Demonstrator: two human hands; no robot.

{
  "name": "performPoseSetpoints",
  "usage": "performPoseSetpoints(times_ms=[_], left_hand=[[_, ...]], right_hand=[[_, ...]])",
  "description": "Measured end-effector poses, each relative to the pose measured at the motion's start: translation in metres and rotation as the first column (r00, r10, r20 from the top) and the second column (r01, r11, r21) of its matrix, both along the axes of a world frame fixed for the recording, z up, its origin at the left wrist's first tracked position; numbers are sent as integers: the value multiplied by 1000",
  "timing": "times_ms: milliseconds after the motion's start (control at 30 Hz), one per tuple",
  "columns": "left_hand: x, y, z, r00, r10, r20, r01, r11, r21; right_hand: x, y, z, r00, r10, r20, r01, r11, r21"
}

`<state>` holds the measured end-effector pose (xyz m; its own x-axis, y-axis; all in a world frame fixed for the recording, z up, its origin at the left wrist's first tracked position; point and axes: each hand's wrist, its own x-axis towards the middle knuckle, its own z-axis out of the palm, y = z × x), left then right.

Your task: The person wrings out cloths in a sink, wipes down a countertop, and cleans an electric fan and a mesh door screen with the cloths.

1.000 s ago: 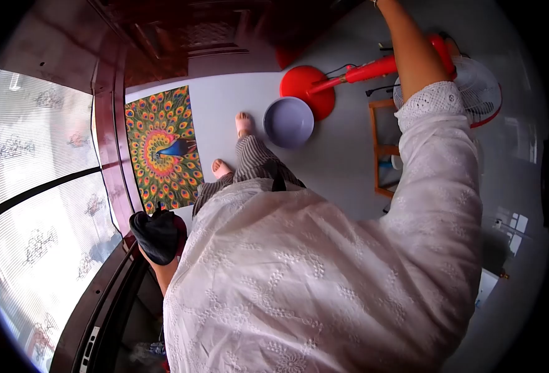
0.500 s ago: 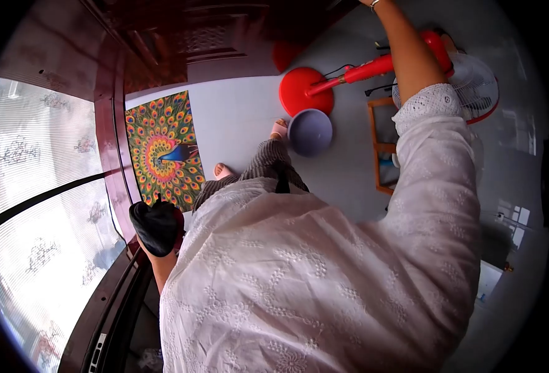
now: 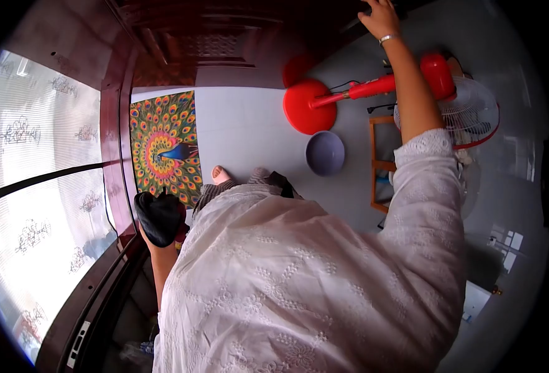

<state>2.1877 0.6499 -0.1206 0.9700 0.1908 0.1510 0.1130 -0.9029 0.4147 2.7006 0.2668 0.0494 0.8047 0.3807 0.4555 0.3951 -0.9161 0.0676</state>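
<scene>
My left hand is at the lower left beside the dark red door frame, mostly hidden by a bunched black cloth that it holds. Something dark red shows at the cloth's right side. At the top of the view, my right hand reaches toward the dark red panelled door. Its fingers are apart and partly bent close to the door's edge, and nothing is visible in them. A band circles that wrist.
A peacock mat lies on the pale floor. A purple basin stands near the red fan base; the fan's head is behind my right arm. A wooden frame is at right, a patterned translucent panel at left.
My right hand has come further into view with its fingers showing. The basin now appears further right and lower, apart from the fan base. My left hand still holds the black cloth.
</scene>
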Motion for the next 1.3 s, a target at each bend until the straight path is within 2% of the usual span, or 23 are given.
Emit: performPoseSetpoints(times_ms=[67,100,167,200,233,267,300,333,367,400,433,533,567,667,700,733,767,933,967,1033,1100,1167,1300], left_hand=[[2,-8,-4,1000,-11,-16,9,994,-111],[-2,-14,-19,996,87,-23,-90,969,-230],[-12,-27,-50,957,287,-35,-270,843,-465],[-16,-30,-61,950,309,-47,-234,604,-762],[-20,-33,-72,930,360,-68,-176,276,-945],[-12,-43,-59,937,332,-108,14,-345,-938],[-4,-53,-46,916,324,-238,153,-828,-539],[4,-69,-19,773,431,-466,127,-824,-551],[2,-70,-24,808,383,-448,75,-821,-566],[0,-82,-11,701,473,-534,99,-806,-584],[-7,-85,-20,831,420,-366,207,-842,-499],[-16,-102,2,727,488,-483,120,-783,-610],[-21,-108,1,700,564,-439,94,-682,-726],[-34,-120,4,649,607,-459,125,-680,-722],[-37,-119,-1,542,655,-526,57,-654,-755],[-37,-116,-1,418,701,-578,-11,-632,-775],[-40,-113,-1,396,720,-570,79,-645,-760],[-46,-81,-6,394,737,-548,74,-620,-781],[-46,-71,-10,405,738,-540,80,-617,-783],[-49,-46,-21,485,689,-539,6,-618,-786],[-53,-14,-11,540,687,-487,54,-606,-794],[-61,27,1,492,695,-524,-16,-595,-803],[-85,115,1,472,752,-459,109,-567,-816]], right_hand=[[-5,-12,-12,992,71,106,-58,992,-115],[0,-21,-17,973,146,179,-103,968,-231],[-23,-14,-8,956,200,215,-159,968,-195],[-42,-8,-3,959,184,217,-152,976,-155],[-56,-7,-2,949,205,238,-171,973,-155],[-64,-8,-3,946,207,250,-160,968,-194],[-75,-7,-2,943,202,264,-143,964,-226],[-80,-9,-5,951,189,243,-140,969,-205],[-81,-17,-9,957,212,198,-182,970,-162],[-85,-16,-9,963,218,158,-204,974,-97],[-97,-12,-4,971,190,147,-173,977,-120],[-119,-3,8,990,122,63,-114,986,-119],[-124,1,9,993,90,76,-80,988,-131],[-148,12,20,995,-51,-83,40,990,-135],[-157,18,24,987,-93,-133,72,985,-155],[-157,18,25,988,-67,-142,46,989,-141],[-158,16,23,989,-48,-139,27,988,-149],[-178,25,38,948,27,-318,-92,977,-191],[-181,30,45,887,-42,-460,-42,984,-172],[-181,33,50,743,-13,-669,-25,999,-47],[-172,28,45,549,51,-834,77,991,111],[-175,36,48,443,-35,-896,187,981,54],[-177,45,53,344,-160,-925,257,964,-72]])
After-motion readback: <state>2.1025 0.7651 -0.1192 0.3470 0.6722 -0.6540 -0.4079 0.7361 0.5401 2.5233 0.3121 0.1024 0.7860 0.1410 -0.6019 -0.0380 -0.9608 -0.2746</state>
